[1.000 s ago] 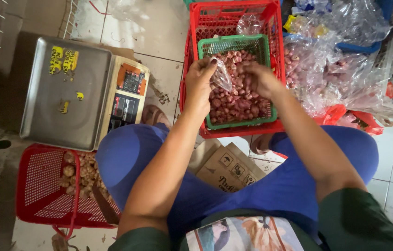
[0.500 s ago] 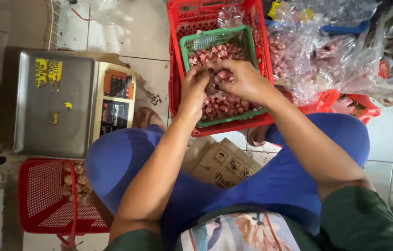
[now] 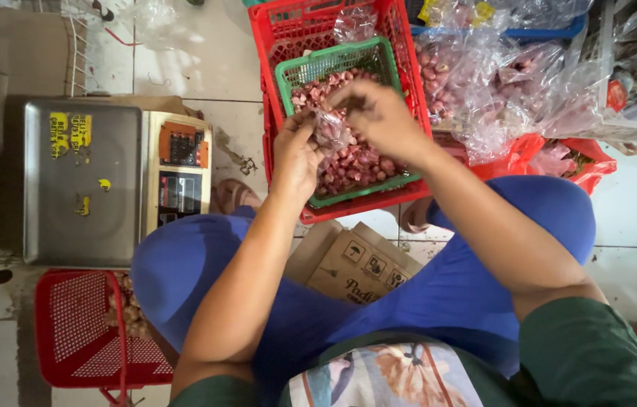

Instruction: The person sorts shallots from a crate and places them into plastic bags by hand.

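The left hand (image 3: pixel 296 154) pinches a small clear bag (image 3: pixel 330 130) by its edge, fingers closed on the plastic, and holds it over the green basket (image 3: pixel 333 64). The bag has a few shallots in it. The right hand (image 3: pixel 379 113) sits just beside the bag's mouth with fingers curled together; whether they hold anything I cannot tell, since the fingertips are blurred. The basket is part full of reddish shallots (image 3: pixel 356 162) and rests inside a red crate (image 3: pixel 288 30) on the tiled floor. Filled clear bags (image 3: pixel 499 83) are heaped to the right of the crate. A metal scale (image 3: pixel 85 181) with a keypad stands to the left, well apart from the hands. Below it sits a second red basket (image 3: pixel 77 332) holding pale bulbs. A cardboard box (image 3: pixel 349 264) lies between the knees.
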